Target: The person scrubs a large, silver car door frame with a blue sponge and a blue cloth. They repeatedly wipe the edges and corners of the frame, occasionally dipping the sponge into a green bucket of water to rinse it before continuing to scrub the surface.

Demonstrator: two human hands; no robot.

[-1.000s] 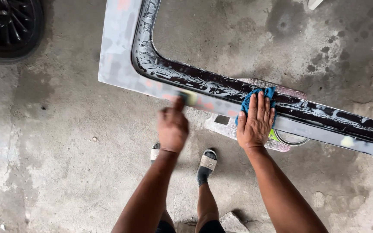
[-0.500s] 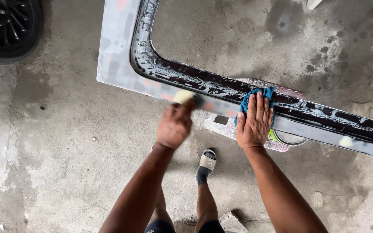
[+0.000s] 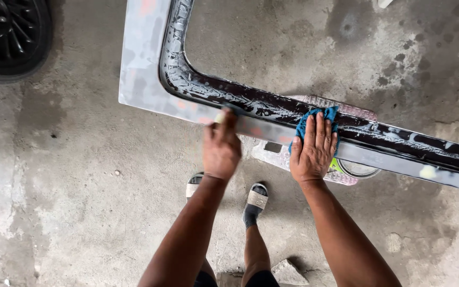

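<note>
While the grey car body panel runs its long edge from upper left to lower right across the frame, the left hand presses a small pale sanding pad, fingers curled over it, onto that edge. The right hand lies just beside it to the right, fingers spread flat on a blue cloth on the same panel.

Stained concrete floor: tyre, plastic stool, stone chunk.
</note>
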